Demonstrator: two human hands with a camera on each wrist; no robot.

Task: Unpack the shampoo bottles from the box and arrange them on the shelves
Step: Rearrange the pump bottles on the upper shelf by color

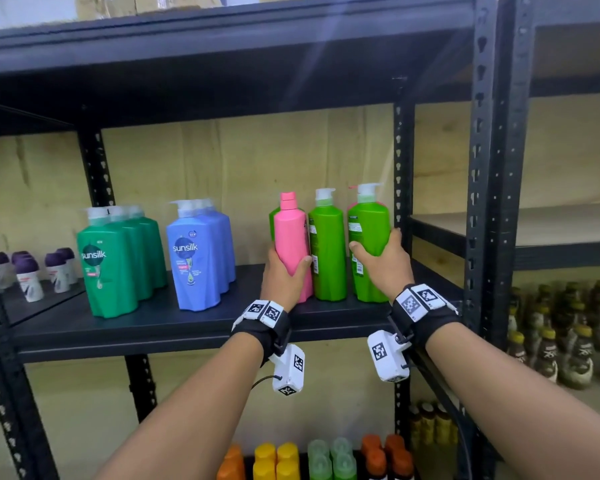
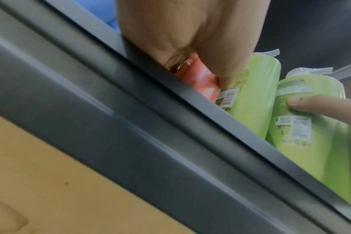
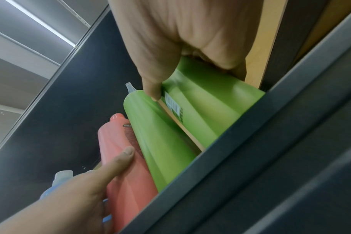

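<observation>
A pink shampoo bottle (image 1: 291, 233) stands on the dark shelf (image 1: 153, 327), and my left hand (image 1: 284, 275) grips its lower half, thumb on the right side. My right hand (image 1: 381, 261) grips a light green pump bottle (image 1: 373, 230) at the shelf's right end. Between the two stands another green pump bottle (image 1: 327, 247), untouched. More bottles are partly hidden behind them. The left wrist view shows the pink bottle (image 2: 198, 80) under my left hand (image 2: 192, 36). In the right wrist view my right hand (image 3: 182, 39) wraps the green bottle (image 3: 212, 101).
Dark green Sunsilk bottles (image 1: 118, 261) and blue Sunsilk bottles (image 1: 200, 258) stand further left on the same shelf. Small purple-capped bottles (image 1: 28, 275) fill the neighbouring rack. A black upright post (image 1: 402, 188) stands just right of my right hand. Orange, yellow and green bottles (image 1: 312, 459) sit below.
</observation>
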